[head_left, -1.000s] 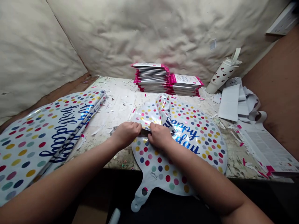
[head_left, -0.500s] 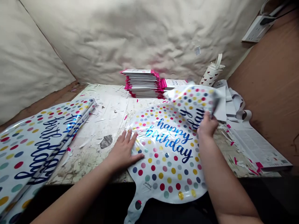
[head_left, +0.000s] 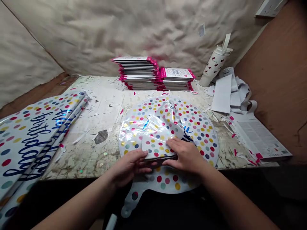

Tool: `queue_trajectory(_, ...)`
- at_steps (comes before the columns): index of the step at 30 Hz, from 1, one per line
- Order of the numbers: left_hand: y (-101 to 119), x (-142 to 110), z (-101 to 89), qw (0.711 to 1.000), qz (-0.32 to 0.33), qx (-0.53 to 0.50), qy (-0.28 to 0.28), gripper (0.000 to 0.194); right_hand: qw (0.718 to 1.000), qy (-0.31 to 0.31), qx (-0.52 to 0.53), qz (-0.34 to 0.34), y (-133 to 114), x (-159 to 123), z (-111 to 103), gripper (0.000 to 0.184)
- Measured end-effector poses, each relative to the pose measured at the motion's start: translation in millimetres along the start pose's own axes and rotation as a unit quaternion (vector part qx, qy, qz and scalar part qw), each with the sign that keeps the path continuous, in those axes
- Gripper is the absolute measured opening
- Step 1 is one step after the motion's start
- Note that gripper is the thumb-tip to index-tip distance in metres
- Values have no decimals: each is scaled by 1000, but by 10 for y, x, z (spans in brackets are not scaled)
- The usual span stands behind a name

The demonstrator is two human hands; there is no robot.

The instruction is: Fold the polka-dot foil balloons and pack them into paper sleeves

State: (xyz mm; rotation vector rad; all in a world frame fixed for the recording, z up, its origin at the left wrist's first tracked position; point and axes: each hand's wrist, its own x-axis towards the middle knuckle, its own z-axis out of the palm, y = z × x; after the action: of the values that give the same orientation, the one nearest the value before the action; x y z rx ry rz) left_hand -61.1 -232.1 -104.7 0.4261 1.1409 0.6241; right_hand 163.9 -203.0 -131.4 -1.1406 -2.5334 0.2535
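A flat, uninflated foil balloon [head_left: 206, 127] with coloured dots lies on the table, its tail hanging past the front edge. Over its middle is a second, folded foil balloon [head_left: 158, 140] with the same dots, which hides most of the blue lettering below. My left hand [head_left: 131, 164] grips its near left corner, thumb on top and fingers below. With fingers laid over the top and thumb at the near edge, my right hand [head_left: 184, 155] pinches the folded balloon from the right.
More dotted balloons [head_left: 31, 137] lie layered at the left. Stacks of pink-edged packets [head_left: 137, 75] stand at the back, near a white tumbler [head_left: 213, 65] with hearts. Paper strips [head_left: 223, 92] and a printed white box [head_left: 261, 134] lie at the right, among scraps.
My right hand has brought the loose balloon from the upper right down to the middle, where it is folded. My left hand has left the flat balloon's edge and taken hold of the folded one.
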Motion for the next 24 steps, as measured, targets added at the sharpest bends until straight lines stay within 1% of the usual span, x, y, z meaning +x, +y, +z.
queue_trajectory(1, 0, 5, -3, 1000, -3, 15, -3, 23, 1000, -6, 22, 7, 30, -12, -28, 55)
queue_trajectory(3, 12, 7, 7, 998, -3, 52, -24, 32, 999, -12, 43, 2, 74, -25, -63, 52)
queue_trajectory(6, 31, 10, 35, 995, 24, 85, -43, 41, 999, -23, 24, -31, 68, -21, -56, 46)
queue_trajectory(9, 42, 21, 49, 993, 61, 97, -26, 37, 997, -42, -4, -61, 1, 11, -22, 48)
queue_trajectory(12, 50, 19, 56, 992, 80, 100, -1, 33, 997, -42, -25, -66, -73, 71, 31, 57)
queue_trajectory(14, 58, 7, 55, 991, 82, 105, -2, 37, 999, -12, -27, -45, -89, 124, 86, 55)
queue_trajectory(15, 65, 0, 45, 990, 85, 113, -7, 40, 999, 13, -16, -26, -74, 152, 114, 52)
queue_trajectory(17, 90, -14, -15, 985, 101, 142, -14, 43, 994, 86, 53, 36, 20, 210, 146, 45)
queue_trajectory(18, 113, -21, -69, 980, 115, 159, -9, 44, 981, 137, 110, 80, 102, 237, 144, 41)
queue_trajectory(19, 144, -29, -138, 975, 129, 178, 2, 45, 953, 201, 181, 135, 203, 262, 127, 34)
queue_trajectory(20, 184, -38, -218, 970, 139, 200, 16, 48, 900, 281, 266, 198, 318, 282, 99, 27)
queue_trajectory(21, 233, -49, -298, 962, 143, 230, 36, 53, 822, 362, 354, 261, 438, 298, 63, 20)
queue_trajectory(22, 287, -59, -369, 948, 148, 273, 66, 58, 730, 431, 429, 312, 554, 310, 25, 17)
queue_trajectory(23, 344, -65, -419, 922, 163, 332, 113, 64, 643, 479, 485, 348, 657, 316, -9, 18)
queue_trajectory(24, 398, -61, -437, 878, 195, 401, 174, 67, 577, 505, 525, 369, 740, 317, -33, 20)
